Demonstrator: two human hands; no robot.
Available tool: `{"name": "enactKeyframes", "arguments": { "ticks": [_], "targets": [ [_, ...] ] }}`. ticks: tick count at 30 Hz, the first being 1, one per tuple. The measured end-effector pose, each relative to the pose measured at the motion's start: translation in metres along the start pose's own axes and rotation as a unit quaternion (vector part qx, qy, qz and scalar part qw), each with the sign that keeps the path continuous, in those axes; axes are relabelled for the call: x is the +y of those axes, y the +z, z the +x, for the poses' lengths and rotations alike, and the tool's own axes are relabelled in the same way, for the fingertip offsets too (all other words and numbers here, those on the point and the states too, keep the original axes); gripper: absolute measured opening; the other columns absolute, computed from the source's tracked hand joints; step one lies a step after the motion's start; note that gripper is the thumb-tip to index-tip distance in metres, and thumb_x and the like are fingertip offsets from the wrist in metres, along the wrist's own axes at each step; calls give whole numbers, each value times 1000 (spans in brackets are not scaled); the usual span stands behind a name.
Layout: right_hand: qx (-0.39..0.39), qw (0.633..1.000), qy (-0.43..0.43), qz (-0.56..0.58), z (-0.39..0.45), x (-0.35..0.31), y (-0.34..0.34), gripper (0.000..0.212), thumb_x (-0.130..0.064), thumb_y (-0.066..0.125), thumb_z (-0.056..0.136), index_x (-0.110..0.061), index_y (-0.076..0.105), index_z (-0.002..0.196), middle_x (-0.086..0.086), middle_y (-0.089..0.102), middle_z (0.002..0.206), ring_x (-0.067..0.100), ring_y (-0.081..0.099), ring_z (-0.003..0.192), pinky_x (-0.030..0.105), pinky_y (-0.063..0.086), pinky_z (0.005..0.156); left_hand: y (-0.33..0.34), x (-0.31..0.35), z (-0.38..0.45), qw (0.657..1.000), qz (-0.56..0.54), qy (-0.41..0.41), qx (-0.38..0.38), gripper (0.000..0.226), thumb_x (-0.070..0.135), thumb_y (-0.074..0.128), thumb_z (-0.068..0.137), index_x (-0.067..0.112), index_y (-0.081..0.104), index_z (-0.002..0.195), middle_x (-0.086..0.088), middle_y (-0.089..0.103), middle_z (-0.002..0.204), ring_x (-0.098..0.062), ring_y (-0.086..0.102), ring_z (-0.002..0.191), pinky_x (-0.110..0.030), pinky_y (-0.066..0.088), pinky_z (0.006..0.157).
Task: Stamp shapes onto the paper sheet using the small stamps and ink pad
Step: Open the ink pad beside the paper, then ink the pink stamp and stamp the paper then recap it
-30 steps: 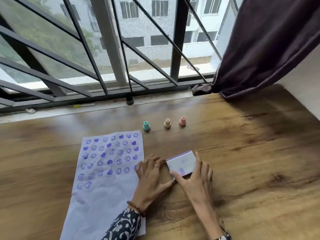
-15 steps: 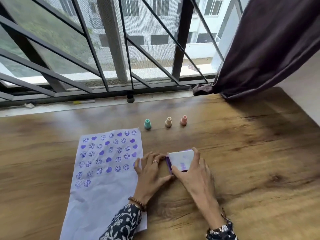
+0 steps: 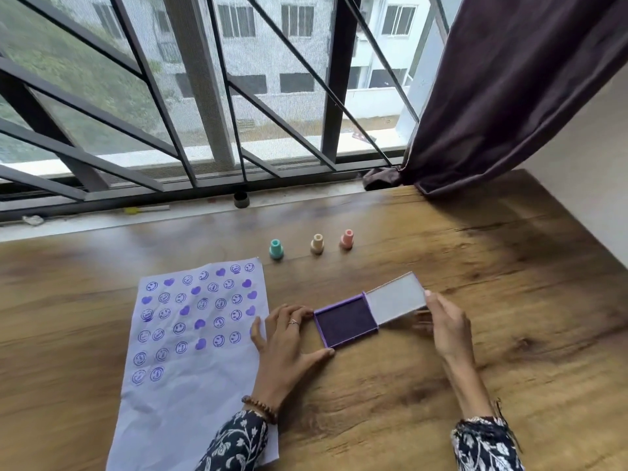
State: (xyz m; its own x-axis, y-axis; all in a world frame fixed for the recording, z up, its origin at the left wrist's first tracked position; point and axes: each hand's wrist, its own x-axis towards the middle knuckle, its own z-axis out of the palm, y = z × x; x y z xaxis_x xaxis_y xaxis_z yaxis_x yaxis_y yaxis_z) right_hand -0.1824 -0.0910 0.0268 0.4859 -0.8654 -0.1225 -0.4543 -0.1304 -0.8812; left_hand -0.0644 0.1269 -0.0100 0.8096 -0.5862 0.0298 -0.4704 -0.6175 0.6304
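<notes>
A purple ink pad [image 3: 345, 321] lies open on the wooden table, its clear lid [image 3: 396, 298] swung out to the right. My left hand [image 3: 289, 338] steadies the pad's left side, thumb at its front corner. My right hand [image 3: 448, 326] holds the lid's right edge. The white paper sheet [image 3: 190, 396] lies to the left, its upper part covered with purple smiley faces and hearts. Three small stamps stand behind the pad: a teal stamp [image 3: 276, 249], a beige stamp [image 3: 317, 244] and a pink stamp [image 3: 347, 239].
A barred window and its sill [image 3: 102, 222] run along the table's far edge, with a small dark cap [image 3: 241, 199] on the sill. A dark curtain [image 3: 509, 96] hangs at the right, over the table's far right corner. A wall borders the table's right side.
The ink pad was closed under both hands. Now my right hand has swung its lid open to the right, exposing the purple pad, while my left hand keeps the base in place.
</notes>
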Motion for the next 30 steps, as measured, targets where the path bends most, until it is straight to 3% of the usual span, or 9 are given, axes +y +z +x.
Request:
{"name": "enactKeyframes", "arguments": {
  "ticks": [2,5,10,15,18,21,24,26,30],
  "targets": [
    [33,999,9,-7,6,10,-2,21,-26,54,90,-15,72,89,-5,67,66,-1,59,46,10,46,43,-1,2,0,1000,-2,-7,-3,66,63,66,59,37,43,116,18,42,122,-3,24,128,-37,-7,108],
    [54,997,37,-39,12,20,-4,15,-14,61,85,-4,73,88,10,64,75,2,58,41,10,46,46,-4,5,2,999,-2,-27,-23,67,62,67,59,37,42,116,18,41,122,-5,26,128,-39,-6,107],
    [48,984,0,-174,13,-5,-3,14,-13,68,78,-16,71,91,14,64,96,33,64,81,33,46,64,-11,17,15,997,29,-63,-41,72,71,63,54,36,44,114,15,46,119,-6,30,124,-38,-5,105],
    [-11,980,-133,-150,32,-64,36,15,-14,65,81,-15,69,95,7,70,101,23,64,86,29,46,71,-15,44,69,994,-98,-28,30,29,43,63,77,29,58,102,8,66,100,-12,58,97,-36,38,89],
    [-87,973,-156,-146,54,-85,69,26,-17,65,81,-19,64,107,5,69,109,19,64,85,26,45,70,-8,56,105,972,-213,-94,-27,18,31,61,82,21,65,96,-3,72,96,-13,65,85,-35,54,82],
    [-137,956,-177,-188,70,-85,96,38,-20,64,82,-26,56,119,5,64,116,20,63,97,27,43,72,8,56,126,938,-294,-179,-52,24,25,61,82,12,66,100,-13,72,94,-28,67,87,-41,54,84],
    [-146,950,-180,-209,77,-78,103,27,-18,58,86,-24,60,112,5,67,110,23,63,100,33,49,79,15,58,131,900,-374,-221,-45,15,10,59,84,2,66,96,-13,66,76,-23,60,67,-36,51,70],
    [-134,963,-171,-158,75,-74,99,22,-14,59,84,-20,64,105,6,69,102,23,64,95,35,51,80,13,62,129,876,-424,-227,-42,7,7,57,86,8,63,89,-15,61,77,-22,56,67,-33,49,67],
    [-143,982,-107,58,53,-71,83,23,-11,64,82,-29,66,96,-1,67,87,19,65,87,31,56,73,-4,70,113,827,-518,-210,-54,17,12,50,92,10,56,108,-10,63,91,-14,61,74,-19,54,64]
  ]
}}
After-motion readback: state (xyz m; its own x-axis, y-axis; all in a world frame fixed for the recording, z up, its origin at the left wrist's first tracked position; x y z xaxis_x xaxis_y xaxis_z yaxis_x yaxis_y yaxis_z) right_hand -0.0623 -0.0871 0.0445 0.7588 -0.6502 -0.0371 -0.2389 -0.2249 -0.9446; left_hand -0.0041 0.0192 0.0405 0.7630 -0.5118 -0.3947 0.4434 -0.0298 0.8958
